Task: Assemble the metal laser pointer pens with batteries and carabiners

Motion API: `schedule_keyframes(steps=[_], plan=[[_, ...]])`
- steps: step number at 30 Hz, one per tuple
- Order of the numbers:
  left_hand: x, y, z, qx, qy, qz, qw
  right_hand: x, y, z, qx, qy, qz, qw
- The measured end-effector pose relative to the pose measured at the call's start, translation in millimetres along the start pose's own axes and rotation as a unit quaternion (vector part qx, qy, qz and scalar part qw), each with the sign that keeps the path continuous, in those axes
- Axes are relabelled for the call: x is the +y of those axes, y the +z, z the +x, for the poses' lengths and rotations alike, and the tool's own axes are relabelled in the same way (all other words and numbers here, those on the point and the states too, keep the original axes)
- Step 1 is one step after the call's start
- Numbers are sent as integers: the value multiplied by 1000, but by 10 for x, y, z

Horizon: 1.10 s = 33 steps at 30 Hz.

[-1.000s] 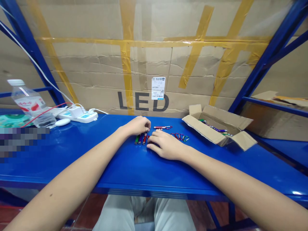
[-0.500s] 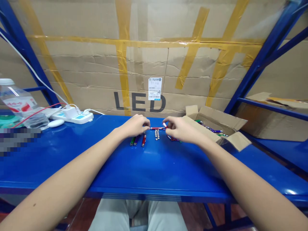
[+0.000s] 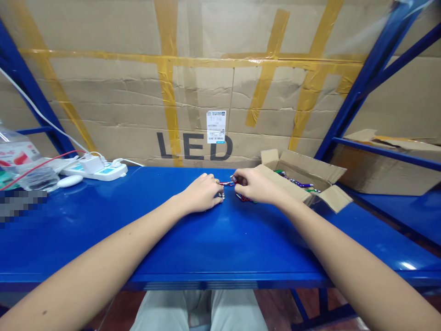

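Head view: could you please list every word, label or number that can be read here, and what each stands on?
"LED": large black letters on the cardboard at the back.
Sticker on that cardboard: print and barcode too small to read.
Bottle label at the left edge: red and white, too blurred to read.
Red torch: no legible print.

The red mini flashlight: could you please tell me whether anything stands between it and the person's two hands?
Nothing visible does. The right hand pinches the right end of the red mini flashlight, and the left hand has its fingertips at the left end. Small silver cells lie just below, not between.
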<state>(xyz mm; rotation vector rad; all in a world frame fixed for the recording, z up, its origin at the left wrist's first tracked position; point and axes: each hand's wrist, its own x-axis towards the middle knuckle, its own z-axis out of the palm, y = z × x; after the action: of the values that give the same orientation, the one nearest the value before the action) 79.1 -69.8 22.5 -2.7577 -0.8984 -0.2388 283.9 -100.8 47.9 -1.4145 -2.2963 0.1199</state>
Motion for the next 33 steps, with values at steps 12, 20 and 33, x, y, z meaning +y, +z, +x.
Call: schedule_keyframes(steps=[12,20,33], plan=[[-43,54,29,-20,12,-33,999,-16,-35,2,9,-1,-11,1000],[-110,28,-3,-37,37,-72,996,-3,-57,0,-3,12,-3,1000],[-105,-38,-15,-51,33,-7,998,-25,-122,9,3,40,-39,998]])
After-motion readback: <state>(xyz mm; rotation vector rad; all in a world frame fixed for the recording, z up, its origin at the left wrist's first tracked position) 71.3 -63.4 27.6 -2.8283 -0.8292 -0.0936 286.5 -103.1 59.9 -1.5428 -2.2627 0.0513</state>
